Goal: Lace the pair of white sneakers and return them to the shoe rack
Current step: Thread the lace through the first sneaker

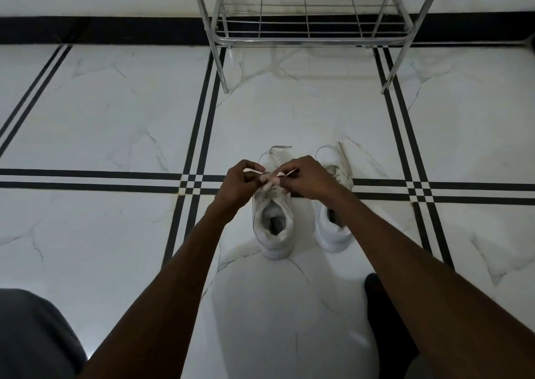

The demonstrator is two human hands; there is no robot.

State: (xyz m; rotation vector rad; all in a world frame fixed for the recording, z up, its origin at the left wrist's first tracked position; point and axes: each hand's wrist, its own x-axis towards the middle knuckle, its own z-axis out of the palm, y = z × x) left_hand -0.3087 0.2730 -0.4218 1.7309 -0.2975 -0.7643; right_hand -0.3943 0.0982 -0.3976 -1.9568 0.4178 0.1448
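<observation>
White lace ends are pinched above the tongue of the left sneaker, which stands on the marble floor just beside the right sneaker, both well short of the wire shoe rack. A slack pull or a lost pinch could let the crossing loosen, and a lace trailing past the toe could be caught when the pair is lifted. The left hand is curled, its fingertips gripping one lace end; the right hand is likewise closed on the other end.
</observation>
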